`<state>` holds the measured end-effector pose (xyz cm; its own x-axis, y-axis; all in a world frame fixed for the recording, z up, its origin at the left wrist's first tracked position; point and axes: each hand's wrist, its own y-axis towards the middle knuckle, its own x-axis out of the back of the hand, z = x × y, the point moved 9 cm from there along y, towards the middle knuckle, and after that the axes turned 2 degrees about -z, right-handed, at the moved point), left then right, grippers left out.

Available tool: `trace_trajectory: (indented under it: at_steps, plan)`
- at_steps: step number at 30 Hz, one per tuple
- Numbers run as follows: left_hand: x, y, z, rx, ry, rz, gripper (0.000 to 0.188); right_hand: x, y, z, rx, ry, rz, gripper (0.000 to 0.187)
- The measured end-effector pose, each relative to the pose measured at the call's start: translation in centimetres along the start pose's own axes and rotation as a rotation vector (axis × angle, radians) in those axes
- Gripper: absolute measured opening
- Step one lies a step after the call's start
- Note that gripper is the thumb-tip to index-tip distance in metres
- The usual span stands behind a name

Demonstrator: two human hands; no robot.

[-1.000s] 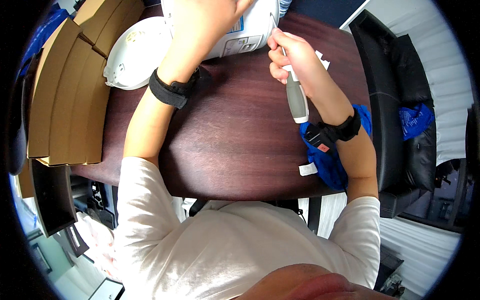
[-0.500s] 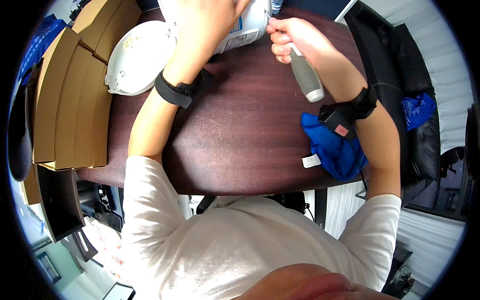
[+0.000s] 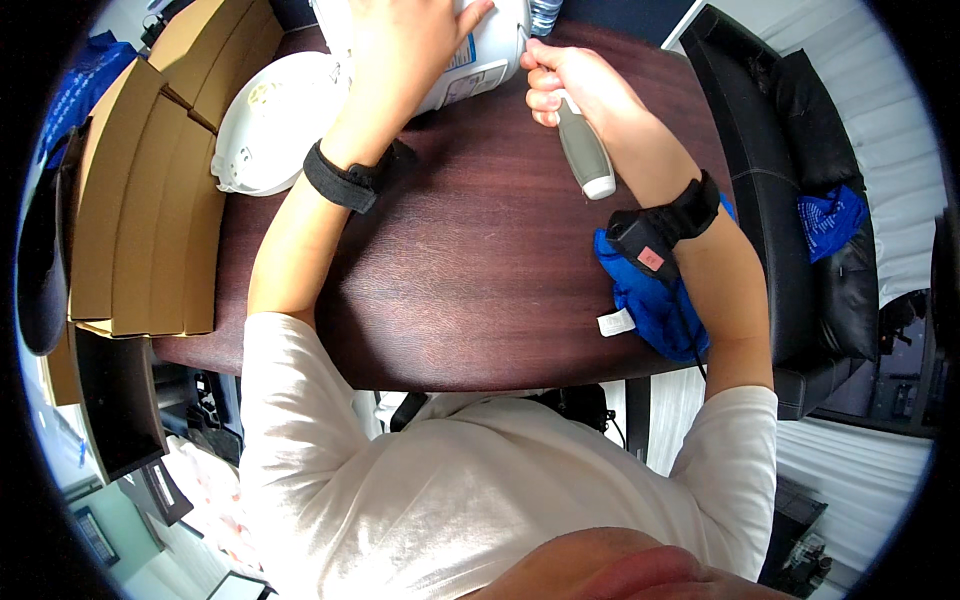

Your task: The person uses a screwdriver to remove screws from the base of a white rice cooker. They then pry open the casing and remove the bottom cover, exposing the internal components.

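At the top edge stands a white plastic container (image 3: 470, 84) with labels on its side, partly cut off by the frame. My left hand (image 3: 415, 35) lies over it with the thumb stretched out, the other fingers running out of view. In my right hand (image 3: 570, 80) is a tool with a grey-and-white handle (image 3: 582, 145), its fingers closed around the upper end. The handle slants down toward me, and the fingertips are close to the container's right side. What the tool's working end looks like is hidden. A round white lid (image 3: 275, 130) lies left of my left forearm.
Brown cardboard boxes (image 3: 140, 210) stand along the left side of the dark wooden table (image 3: 450, 270). Under my right forearm lies a blue cloth (image 3: 640, 295) with a white tag. A black sofa (image 3: 765, 190) with another blue cloth (image 3: 832, 220) is at the right.
My right hand and forearm have shifted slightly left with the tool, its handle now a little more upright. The left hand stays on the container, which has shifted slightly left.
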<state>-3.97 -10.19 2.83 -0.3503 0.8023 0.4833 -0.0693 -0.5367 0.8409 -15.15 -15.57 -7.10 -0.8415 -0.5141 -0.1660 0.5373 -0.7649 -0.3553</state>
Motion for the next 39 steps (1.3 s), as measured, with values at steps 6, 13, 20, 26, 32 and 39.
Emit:
trace_trajectory:
  at_steps: [6, 13, 20, 26, 32, 39]
  plan:
    - [-0.4, 0.0, 0.2, -0.008, -0.015, 0.004, 0.059, 0.1, 0.4, 0.0, 0.003, -0.005, 0.006, 0.024]
    - [-0.1, -0.9, -0.1, -0.098, 0.147, -0.031, 0.063, 0.8, 0.7, -1.0, -0.139, -0.084, 0.170, 0.025]
    - [0.9, -2.1, -0.9, -0.110, 0.115, -0.079, 0.059, 0.0, -0.7, 0.6, 0.011, -0.127, 0.180, 0.022]
    - [1.0, -2.3, -0.7, -0.082, 0.063, -0.047, 0.059, 0.8, -0.7, 1.5, 0.107, -0.067, 0.120, 0.027]
    - [-0.8, -1.0, 1.6, -0.144, 0.060, -0.061, 0.059, 3.7, 2.1, 5.4, 0.528, -0.309, -0.083, 0.042]
    - [-1.8, 1.2, 3.3, -0.108, -0.122, 0.180, 0.059, 1.0, 5.8, 5.2, 0.477, -0.675, -0.043, 0.055]
